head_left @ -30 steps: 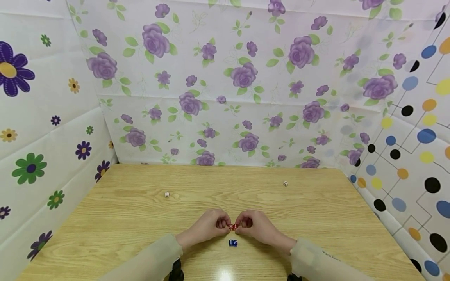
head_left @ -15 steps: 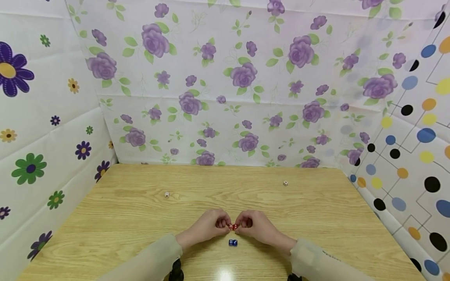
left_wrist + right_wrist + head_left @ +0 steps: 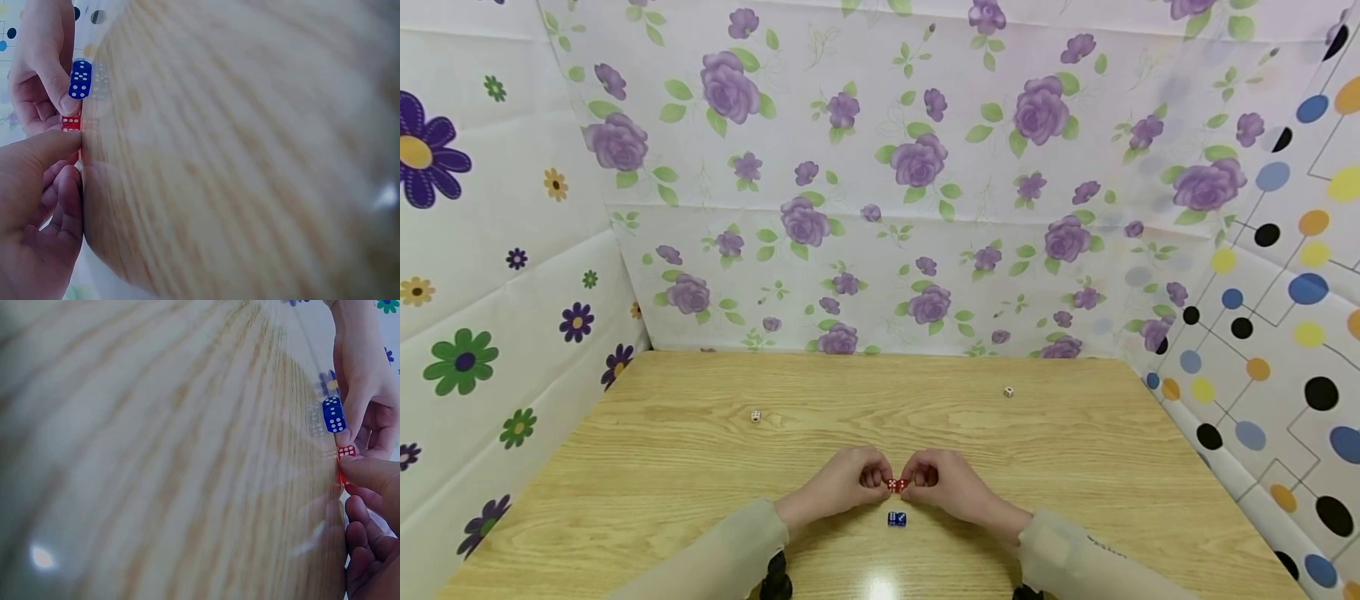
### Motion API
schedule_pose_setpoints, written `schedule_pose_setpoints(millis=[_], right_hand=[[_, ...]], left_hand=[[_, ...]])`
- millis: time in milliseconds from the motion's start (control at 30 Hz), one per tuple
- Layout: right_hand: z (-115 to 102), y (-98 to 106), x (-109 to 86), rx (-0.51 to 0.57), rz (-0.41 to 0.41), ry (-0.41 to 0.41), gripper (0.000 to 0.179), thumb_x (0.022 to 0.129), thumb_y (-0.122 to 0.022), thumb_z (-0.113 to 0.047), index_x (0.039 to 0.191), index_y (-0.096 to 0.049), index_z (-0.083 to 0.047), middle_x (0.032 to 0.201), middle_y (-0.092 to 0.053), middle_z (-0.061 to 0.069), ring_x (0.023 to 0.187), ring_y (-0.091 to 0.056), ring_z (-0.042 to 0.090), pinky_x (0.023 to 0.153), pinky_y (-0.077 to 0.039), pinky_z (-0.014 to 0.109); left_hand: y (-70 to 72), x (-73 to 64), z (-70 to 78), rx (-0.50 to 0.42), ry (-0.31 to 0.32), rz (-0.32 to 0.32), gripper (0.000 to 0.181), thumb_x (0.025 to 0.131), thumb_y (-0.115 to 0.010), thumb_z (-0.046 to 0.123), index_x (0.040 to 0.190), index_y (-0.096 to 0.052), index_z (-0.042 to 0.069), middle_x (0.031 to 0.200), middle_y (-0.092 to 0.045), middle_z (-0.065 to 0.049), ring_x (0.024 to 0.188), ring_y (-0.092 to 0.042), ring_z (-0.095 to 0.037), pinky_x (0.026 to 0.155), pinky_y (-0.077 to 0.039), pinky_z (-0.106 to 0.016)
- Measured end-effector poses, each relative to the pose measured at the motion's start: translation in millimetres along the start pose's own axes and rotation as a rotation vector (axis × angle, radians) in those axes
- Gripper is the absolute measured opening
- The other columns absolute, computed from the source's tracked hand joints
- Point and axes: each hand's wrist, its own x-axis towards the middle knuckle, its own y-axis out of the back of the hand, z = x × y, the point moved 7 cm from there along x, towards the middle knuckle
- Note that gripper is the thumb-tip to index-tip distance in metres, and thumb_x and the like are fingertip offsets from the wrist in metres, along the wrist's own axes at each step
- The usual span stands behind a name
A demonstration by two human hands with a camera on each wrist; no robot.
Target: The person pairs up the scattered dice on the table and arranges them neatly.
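Observation:
Two red dice sit side by side on the wooden table in the head view. My left hand (image 3: 850, 481) pinches the left red die (image 3: 892, 485) between thumb and index finger. From the other side, my right hand (image 3: 951, 485) pinches the right red die (image 3: 902, 485) in the same way. A little nearer to me, two blue dice (image 3: 897, 519) stand together in a row. Close up in the left wrist view, fingertips partly cover the red dice (image 3: 70, 122), and the blue dice (image 3: 80, 79) show beside them.
Farther back on the table (image 3: 685, 467) lie a white die (image 3: 756, 416) at left and another white die (image 3: 1009, 392) at right. Flowered cloth (image 3: 880, 167) hangs behind the table, with patterned cloths along both sides.

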Motion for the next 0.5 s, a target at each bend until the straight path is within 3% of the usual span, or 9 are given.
schedule_pose_setpoints(millis=[500], right_hand=[[-0.7, 0.0, -0.5, -0.016, -0.002, -0.009, 0.011, 0.084, -0.079, -0.025, 0.091, -0.071, -0.021, 0.075, -0.062, -0.003, 0.063, -0.051, 0.003, 0.057, -0.043, 0.019]], left_hand=[[2.0, -1.2, 3.0, 0.0, -0.01, 0.008, 0.01, 0.086, -0.075, 0.008, 0.093, -0.068, 0.009, 0.083, -0.065, -0.003, 0.07, -0.051, 0.004, 0.065, -0.048, -0.015]])
